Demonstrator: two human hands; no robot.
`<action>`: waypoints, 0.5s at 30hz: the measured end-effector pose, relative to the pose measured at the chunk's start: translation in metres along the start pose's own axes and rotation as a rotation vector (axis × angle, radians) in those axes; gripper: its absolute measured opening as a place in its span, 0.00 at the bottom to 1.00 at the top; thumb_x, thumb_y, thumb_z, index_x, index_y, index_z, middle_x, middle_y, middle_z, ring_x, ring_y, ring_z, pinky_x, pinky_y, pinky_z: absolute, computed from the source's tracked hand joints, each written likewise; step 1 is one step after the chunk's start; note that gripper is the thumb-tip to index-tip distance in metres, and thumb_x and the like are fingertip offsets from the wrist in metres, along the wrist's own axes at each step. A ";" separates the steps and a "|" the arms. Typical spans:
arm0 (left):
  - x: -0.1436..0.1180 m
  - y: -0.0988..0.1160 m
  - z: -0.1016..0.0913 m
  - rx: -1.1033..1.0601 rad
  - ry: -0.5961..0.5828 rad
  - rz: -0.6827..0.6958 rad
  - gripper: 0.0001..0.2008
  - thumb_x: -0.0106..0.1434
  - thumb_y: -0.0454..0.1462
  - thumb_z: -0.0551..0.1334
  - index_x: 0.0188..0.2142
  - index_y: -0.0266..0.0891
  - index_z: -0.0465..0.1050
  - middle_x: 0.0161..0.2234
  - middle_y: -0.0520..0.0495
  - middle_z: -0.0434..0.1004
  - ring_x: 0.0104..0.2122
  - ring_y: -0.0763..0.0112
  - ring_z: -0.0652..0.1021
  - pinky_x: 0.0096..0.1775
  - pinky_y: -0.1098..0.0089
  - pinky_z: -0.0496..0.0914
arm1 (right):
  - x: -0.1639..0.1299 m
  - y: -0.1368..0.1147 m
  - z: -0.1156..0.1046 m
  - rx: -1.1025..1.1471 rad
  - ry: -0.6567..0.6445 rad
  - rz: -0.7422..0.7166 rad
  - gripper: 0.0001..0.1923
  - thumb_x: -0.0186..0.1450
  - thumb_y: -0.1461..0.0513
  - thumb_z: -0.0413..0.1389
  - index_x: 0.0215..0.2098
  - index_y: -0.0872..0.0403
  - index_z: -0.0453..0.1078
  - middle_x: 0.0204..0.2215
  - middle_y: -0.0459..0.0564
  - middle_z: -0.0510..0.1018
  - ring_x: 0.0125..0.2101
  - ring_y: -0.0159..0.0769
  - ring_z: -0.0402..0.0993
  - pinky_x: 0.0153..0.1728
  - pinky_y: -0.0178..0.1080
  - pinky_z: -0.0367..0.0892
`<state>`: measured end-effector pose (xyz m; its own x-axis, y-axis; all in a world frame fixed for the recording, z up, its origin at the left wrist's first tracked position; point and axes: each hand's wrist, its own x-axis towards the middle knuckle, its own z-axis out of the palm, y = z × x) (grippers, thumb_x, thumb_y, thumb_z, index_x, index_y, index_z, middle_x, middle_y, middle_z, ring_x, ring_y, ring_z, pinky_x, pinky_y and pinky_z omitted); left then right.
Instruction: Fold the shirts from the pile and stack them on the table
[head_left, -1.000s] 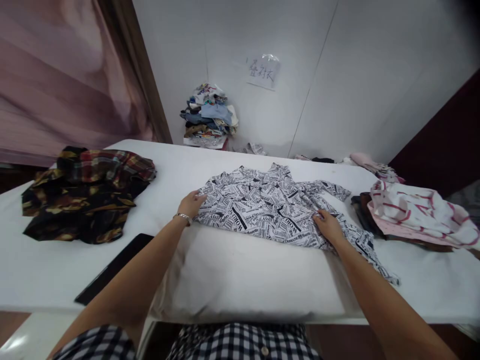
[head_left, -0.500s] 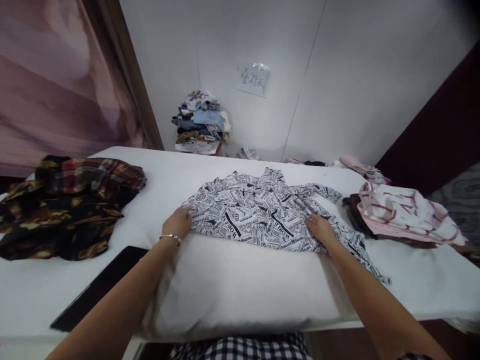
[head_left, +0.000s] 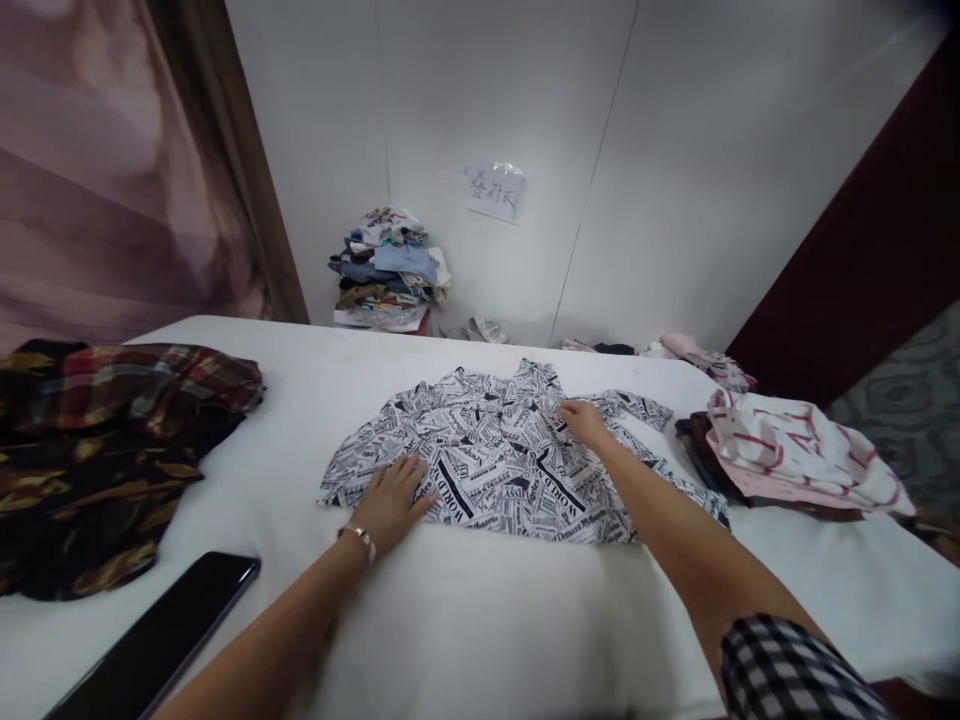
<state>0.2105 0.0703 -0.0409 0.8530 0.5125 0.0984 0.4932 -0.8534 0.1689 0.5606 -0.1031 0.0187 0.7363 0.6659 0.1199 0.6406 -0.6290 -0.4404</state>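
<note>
A black-and-white newspaper-print shirt (head_left: 495, 455) lies spread on the white-covered table (head_left: 465, 620), its collar towards the far side. On the shirt's near left part, my left hand (head_left: 394, 497) rests flat with fingers spread. My right hand (head_left: 587, 424) is closed in a pinch at the shirt's upper right, just below the collar, with fabric at its fingertips. My right forearm crosses over and hides part of the shirt's right side.
Dark plaid and floral clothes (head_left: 112, 450) lie on the left, with a black phone-like slab (head_left: 161, 640) nearer me. Folded clothes (head_left: 810, 450) are stacked at right. Behind the table stands a garment pile (head_left: 394, 265), below a handwritten sign (head_left: 495, 192) on the wall.
My left hand has let go of the shirt's left edge and now lies flat on the fabric. My right hand has moved from the lower right up towards the collar. The view has tilted.
</note>
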 end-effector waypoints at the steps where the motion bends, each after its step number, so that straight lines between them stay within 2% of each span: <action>1: 0.000 -0.001 0.001 0.000 -0.001 0.000 0.29 0.65 0.51 0.48 0.61 0.40 0.61 0.64 0.41 0.55 0.65 0.55 0.55 0.62 0.49 0.50 | 0.011 -0.001 0.002 -0.016 0.016 0.023 0.16 0.63 0.59 0.48 0.39 0.54 0.77 0.34 0.49 0.81 0.36 0.38 0.74 0.35 0.33 0.63; 5: 0.000 -0.005 0.004 -0.008 0.003 -0.002 0.30 0.64 0.52 0.49 0.61 0.41 0.61 0.64 0.42 0.55 0.65 0.56 0.55 0.62 0.49 0.48 | 0.053 0.008 0.005 -0.096 0.045 0.125 0.17 0.64 0.61 0.46 0.39 0.56 0.77 0.39 0.55 0.80 0.41 0.41 0.74 0.39 0.35 0.63; 10: 0.000 -0.010 0.012 -0.031 0.040 0.016 0.30 0.63 0.52 0.50 0.61 0.45 0.62 0.64 0.44 0.56 0.64 0.55 0.56 0.62 0.49 0.49 | 0.095 0.021 0.017 -0.180 -0.016 0.225 0.20 0.64 0.55 0.50 0.38 0.62 0.76 0.37 0.64 0.79 0.40 0.45 0.75 0.39 0.37 0.65; 13: 0.000 -0.011 0.013 -0.043 0.052 0.020 0.29 0.62 0.52 0.51 0.61 0.48 0.62 0.64 0.46 0.56 0.64 0.56 0.56 0.62 0.49 0.50 | 0.112 0.026 0.028 -0.218 -0.023 0.241 0.22 0.60 0.53 0.54 0.39 0.64 0.75 0.35 0.66 0.79 0.38 0.47 0.76 0.37 0.39 0.67; 15: -0.001 -0.012 0.013 -0.049 0.047 0.016 0.29 0.62 0.53 0.51 0.60 0.48 0.63 0.64 0.46 0.56 0.64 0.56 0.56 0.62 0.50 0.50 | 0.119 0.029 0.032 -0.227 -0.018 0.192 0.19 0.58 0.55 0.56 0.37 0.63 0.76 0.32 0.65 0.79 0.36 0.46 0.77 0.36 0.39 0.68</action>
<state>0.2065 0.0784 -0.0561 0.8510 0.5041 0.1471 0.4702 -0.8562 0.2142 0.6598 -0.0290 -0.0085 0.8460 0.5318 0.0373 0.5239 -0.8165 -0.2426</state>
